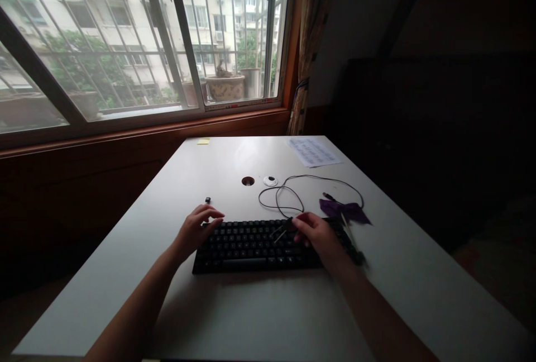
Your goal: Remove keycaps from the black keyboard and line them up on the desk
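Note:
A black keyboard (251, 244) lies on the white table in front of me. My left hand (196, 229) is at its upper left corner, fingers bent but apart, with the fingertips over or on the edge keys. In my right hand (312, 229), pinched between thumb and fingers, is a wire keycap puller (281, 234). Its thin prongs point left and down over the right part of the keys. Whether the prongs touch a key I cannot tell. One loose black keycap (208, 200) sits on the table just beyond my left hand.
Behind the keyboard runs a looped black cable (278, 187) with a plug. A purple cloth (347, 211) and a thin brush-like stick (348, 228) lie at the right. Farther back are a table hole (248, 181), its round cover (270, 181), printed sheets (315, 152) and a yellow note (203, 141).

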The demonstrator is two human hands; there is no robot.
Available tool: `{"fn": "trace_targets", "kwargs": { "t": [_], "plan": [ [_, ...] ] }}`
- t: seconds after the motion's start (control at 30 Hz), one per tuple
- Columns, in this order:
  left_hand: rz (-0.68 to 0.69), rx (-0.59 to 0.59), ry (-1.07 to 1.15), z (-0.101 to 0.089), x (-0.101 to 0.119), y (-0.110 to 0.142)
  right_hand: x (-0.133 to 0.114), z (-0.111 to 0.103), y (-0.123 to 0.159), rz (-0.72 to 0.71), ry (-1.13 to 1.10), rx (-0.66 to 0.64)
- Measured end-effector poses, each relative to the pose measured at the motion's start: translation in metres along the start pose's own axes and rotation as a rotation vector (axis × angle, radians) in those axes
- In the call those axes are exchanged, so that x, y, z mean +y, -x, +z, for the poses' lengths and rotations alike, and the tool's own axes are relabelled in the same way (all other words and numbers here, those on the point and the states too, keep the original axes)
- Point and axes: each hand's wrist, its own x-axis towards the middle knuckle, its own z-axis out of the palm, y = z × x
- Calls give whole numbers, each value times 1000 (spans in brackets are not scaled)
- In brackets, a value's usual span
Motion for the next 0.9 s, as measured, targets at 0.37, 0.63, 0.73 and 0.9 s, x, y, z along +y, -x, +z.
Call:
{"fn": "trace_targets", "kwargs": {
  "t": [0.37, 0.63, 0.73, 0.9],
  "plan": [
    [90, -96, -75, 39, 26, 9, -5, 83, -13, 17, -95, -236],
    [-13, -104, 35, 33, 21, 12, -19, 70, -12, -87, 11, -360],
    [-53, -77, 91, 30, 23, 12, -18, 29, -18, -199, 322, -108],
    [-84, -65, 127, 27, 26, 10, 12, -71, -35, -337, 837, 382]
  ]
}}
